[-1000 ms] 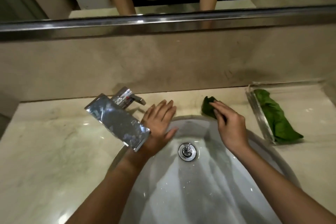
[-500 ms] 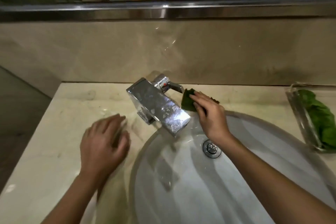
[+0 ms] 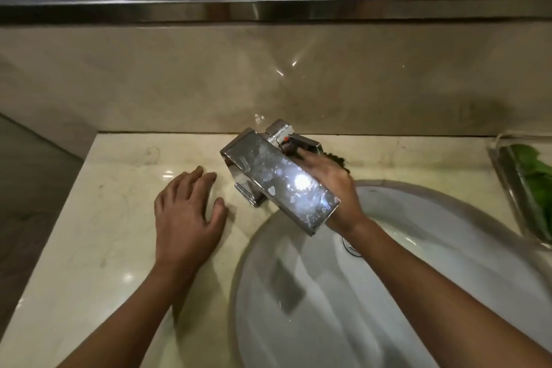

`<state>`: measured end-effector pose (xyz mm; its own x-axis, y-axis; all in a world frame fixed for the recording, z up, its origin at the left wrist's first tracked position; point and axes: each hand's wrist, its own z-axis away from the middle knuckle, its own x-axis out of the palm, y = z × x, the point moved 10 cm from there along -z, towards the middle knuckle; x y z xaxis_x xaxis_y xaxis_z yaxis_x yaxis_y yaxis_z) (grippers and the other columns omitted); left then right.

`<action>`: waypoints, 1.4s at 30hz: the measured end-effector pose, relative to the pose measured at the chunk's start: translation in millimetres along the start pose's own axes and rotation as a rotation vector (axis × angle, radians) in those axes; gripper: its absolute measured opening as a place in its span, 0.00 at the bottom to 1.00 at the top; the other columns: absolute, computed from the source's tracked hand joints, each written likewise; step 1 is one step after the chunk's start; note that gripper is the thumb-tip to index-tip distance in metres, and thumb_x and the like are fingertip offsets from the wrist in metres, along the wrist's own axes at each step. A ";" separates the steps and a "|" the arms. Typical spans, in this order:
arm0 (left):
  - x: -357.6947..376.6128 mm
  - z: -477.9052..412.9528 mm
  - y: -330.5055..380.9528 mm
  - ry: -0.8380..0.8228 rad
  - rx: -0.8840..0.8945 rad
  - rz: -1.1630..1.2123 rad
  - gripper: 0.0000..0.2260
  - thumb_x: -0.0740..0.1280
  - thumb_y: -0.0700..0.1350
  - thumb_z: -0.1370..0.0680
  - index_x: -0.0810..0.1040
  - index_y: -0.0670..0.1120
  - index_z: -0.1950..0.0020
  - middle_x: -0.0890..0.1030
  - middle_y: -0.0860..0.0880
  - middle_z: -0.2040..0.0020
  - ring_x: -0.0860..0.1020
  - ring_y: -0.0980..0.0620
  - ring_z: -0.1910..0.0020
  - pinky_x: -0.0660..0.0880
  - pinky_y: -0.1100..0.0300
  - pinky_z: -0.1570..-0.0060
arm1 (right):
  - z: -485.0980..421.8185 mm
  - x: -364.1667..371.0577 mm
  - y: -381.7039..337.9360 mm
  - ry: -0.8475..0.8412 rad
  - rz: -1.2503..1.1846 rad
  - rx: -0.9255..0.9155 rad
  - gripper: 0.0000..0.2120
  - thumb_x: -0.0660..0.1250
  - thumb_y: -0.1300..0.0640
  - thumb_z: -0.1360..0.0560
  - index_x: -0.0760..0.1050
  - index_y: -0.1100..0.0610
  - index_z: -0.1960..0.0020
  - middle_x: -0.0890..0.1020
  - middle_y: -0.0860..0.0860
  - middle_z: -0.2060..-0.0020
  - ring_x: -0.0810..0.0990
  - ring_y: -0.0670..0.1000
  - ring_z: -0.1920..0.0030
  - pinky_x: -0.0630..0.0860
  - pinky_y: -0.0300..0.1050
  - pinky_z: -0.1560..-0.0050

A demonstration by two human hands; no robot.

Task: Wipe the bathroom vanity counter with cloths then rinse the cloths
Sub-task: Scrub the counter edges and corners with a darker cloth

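My left hand [image 3: 188, 212] lies flat with spread fingers on the pale marble counter [image 3: 98, 242], left of the chrome faucet [image 3: 280, 179]. Behind the faucet's spout, my right hand [image 3: 331, 185] presses a dark green cloth [image 3: 341, 162] onto the counter near the faucet base. Only the cloth's far edge shows past the fingers, which look fairly straight. A second, brighter green cloth [image 3: 534, 179] lies in a clear tray [image 3: 504, 179] at the right edge.
The white oval sink basin [image 3: 388, 293] with its metal drain [image 3: 351, 246] fills the lower right. A beige backsplash rises behind the counter, topped by a steel ledge [image 3: 268, 6] under the mirror. The counter's left edge drops off at the far left.
My right hand has slid the dark cloth leftward along the back of the counter to the faucet base. My left hand moved from the basin rim to the counter left of the faucet.
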<state>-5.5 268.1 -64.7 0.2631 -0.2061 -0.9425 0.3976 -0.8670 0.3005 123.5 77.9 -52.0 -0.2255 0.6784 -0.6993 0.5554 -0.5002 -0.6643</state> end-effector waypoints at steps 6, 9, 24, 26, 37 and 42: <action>0.1 1.4 -0.6 -0.010 0.000 -0.022 0.21 0.56 0.55 0.25 0.71 0.50 0.35 0.72 0.49 0.33 0.66 0.46 0.33 0.62 0.46 0.36 | 26.7 -75.8 69.0 0.064 0.103 0.183 0.14 0.67 0.64 0.26 0.78 0.58 0.41 0.78 0.54 0.41 0.75 0.51 0.38 0.61 0.29 0.34; 0.9 0.7 -1.7 -0.003 -0.004 -0.020 0.21 0.56 0.55 0.26 0.72 0.50 0.35 0.72 0.48 0.34 0.66 0.45 0.33 0.62 0.46 0.36 | 14.2 -72.7 74.5 0.101 0.125 0.252 0.14 0.67 0.66 0.27 0.78 0.59 0.41 0.78 0.56 0.41 0.74 0.52 0.37 0.58 0.25 0.37; 0.8 -0.6 0.0 -0.003 0.002 -0.022 0.21 0.58 0.55 0.26 0.73 0.49 0.36 0.72 0.48 0.34 0.67 0.45 0.34 0.63 0.45 0.38 | 0.3 -49.7 49.9 0.054 0.080 0.153 0.13 0.67 0.66 0.26 0.79 0.60 0.43 0.79 0.56 0.42 0.75 0.50 0.39 0.59 0.26 0.38; -0.4 0.2 -0.8 -0.003 -0.008 -0.013 0.22 0.56 0.56 0.26 0.73 0.50 0.35 0.72 0.49 0.34 0.66 0.45 0.34 0.63 0.45 0.37 | -19.3 -9.4 11.0 -0.031 0.081 0.032 0.12 0.66 0.62 0.26 0.80 0.59 0.43 0.81 0.58 0.46 0.79 0.54 0.44 0.64 0.34 0.47; -3.4 0.0 -1.5 -0.002 -0.021 0.017 0.22 0.55 0.57 0.26 0.74 0.51 0.36 0.72 0.51 0.34 0.65 0.46 0.34 0.61 0.47 0.37 | 25.2 -102.3 107.3 0.143 0.087 0.204 0.14 0.67 0.67 0.27 0.79 0.60 0.42 0.79 0.54 0.42 0.73 0.47 0.38 0.62 0.30 0.35; -4.7 -0.7 1.0 0.022 -0.022 0.034 0.22 0.56 0.57 0.27 0.75 0.51 0.38 0.73 0.51 0.35 0.67 0.46 0.35 0.61 0.48 0.38 | 26.0 -101.6 105.7 0.195 0.076 0.186 0.13 0.67 0.67 0.27 0.80 0.60 0.44 0.80 0.56 0.43 0.75 0.47 0.40 0.65 0.37 0.37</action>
<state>-5.7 268.5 -59.9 0.2960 -0.2249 -0.9283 0.4068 -0.8496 0.3356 184.3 -57.9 -58.1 -0.0204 0.7169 -0.6969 0.4047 -0.6315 -0.6614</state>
